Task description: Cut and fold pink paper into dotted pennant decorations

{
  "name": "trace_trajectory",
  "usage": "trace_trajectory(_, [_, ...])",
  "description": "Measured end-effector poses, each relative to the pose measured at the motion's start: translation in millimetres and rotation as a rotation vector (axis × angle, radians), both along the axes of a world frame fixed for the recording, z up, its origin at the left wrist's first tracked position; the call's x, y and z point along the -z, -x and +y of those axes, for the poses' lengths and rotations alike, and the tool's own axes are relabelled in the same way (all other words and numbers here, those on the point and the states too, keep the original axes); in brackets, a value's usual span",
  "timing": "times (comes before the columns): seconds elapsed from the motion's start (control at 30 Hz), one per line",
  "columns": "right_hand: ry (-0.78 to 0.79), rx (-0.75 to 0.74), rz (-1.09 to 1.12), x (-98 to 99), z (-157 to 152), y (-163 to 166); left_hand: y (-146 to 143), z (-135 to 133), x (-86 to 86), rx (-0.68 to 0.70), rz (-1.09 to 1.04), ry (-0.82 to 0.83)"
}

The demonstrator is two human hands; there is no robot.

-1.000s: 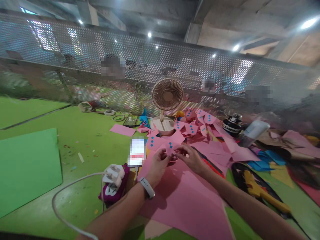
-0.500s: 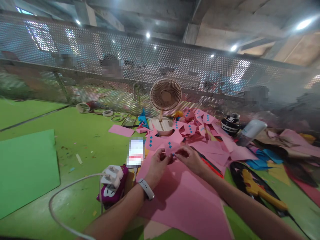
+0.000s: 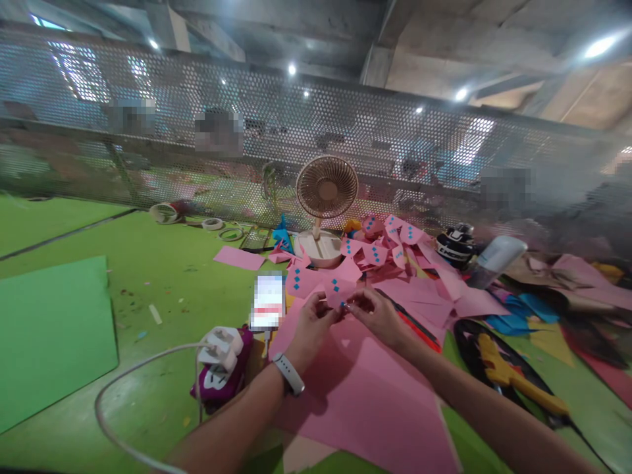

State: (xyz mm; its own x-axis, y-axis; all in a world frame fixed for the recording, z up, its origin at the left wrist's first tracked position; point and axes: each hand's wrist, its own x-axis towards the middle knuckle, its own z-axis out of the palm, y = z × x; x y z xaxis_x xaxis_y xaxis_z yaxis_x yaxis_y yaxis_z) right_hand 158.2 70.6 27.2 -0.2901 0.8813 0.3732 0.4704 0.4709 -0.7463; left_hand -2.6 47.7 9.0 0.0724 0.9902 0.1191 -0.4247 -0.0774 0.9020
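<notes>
Hands have barely shifted over the last second, as far as I can see: my left hand [image 3: 311, 320] and right hand [image 3: 378, 313] stay meeting over the big pink sheet [image 3: 365, 395], and the head view has only drifted a little. I read that as fine fingertip work going on in place, with nothing set down or picked up.

Between them sits a small pink paper piece [image 3: 337, 291] with blue diamond dots. The left grip is pinched closed on its near edge; the right fingertips are closed at that same edge, seemingly on a tiny blue bit, though it is too small for me to be sure. The piece is held just above the sheet, roughly upright, its dotted face toward me.

Left of my wrist lie a white charger plug [image 3: 222, 345] and a phone [image 3: 267, 303] on the green tabletop [image 3: 148, 276]. Beyond the hands is a heap of matching dotted pink pieces [image 3: 390, 247], then a small desk fan [image 3: 326, 191] before the perforated metal screen [image 3: 296, 125].
</notes>
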Motion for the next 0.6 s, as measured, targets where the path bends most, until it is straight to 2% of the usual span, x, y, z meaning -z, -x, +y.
trace_trajectory(0.23, [0.017, 0.003, 0.026, -0.7, -2, -2, 0, -1, -2.5, -0.001, -0.095, 0.076])
trace_trajectory(0.47, [-0.040, -0.025, -0.044, -9.6, -7, -1, 0, -2, -3.4, 0.013, -0.015, 0.032])
trace_trajectory(0.6, [-0.017, -0.044, -0.028, -10.8, -8, 0, -1, -2, -3.0, 0.014, -0.027, 0.027])
